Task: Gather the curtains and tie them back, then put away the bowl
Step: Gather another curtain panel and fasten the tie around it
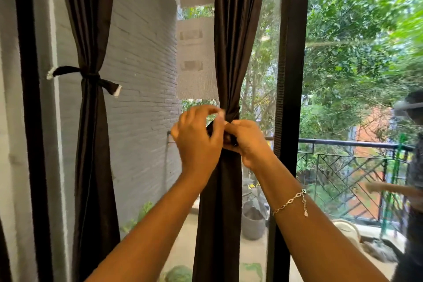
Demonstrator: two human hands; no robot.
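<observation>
Gripping the gathered waist of the dark brown satin curtain (pixel 238 41), the right hand (pixel 248 143) curls round the fabric, while the left hand (pixel 196 142) pinches a dark cloth tie strap (pixel 211 127) (its pale tip is blurred). A second brown curtain (pixel 89 18), at the far left, is already bound by its own dark strap (pixel 91 75).

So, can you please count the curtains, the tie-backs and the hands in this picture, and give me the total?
Curtains: 2, the left curtain and the middle curtain.
Tie-backs: 2, the knotted tie-back on the left curtain and the loose tie-back held at the middle one.
Hands: 2, the left hand and the right hand.
Total: 6.
</observation>
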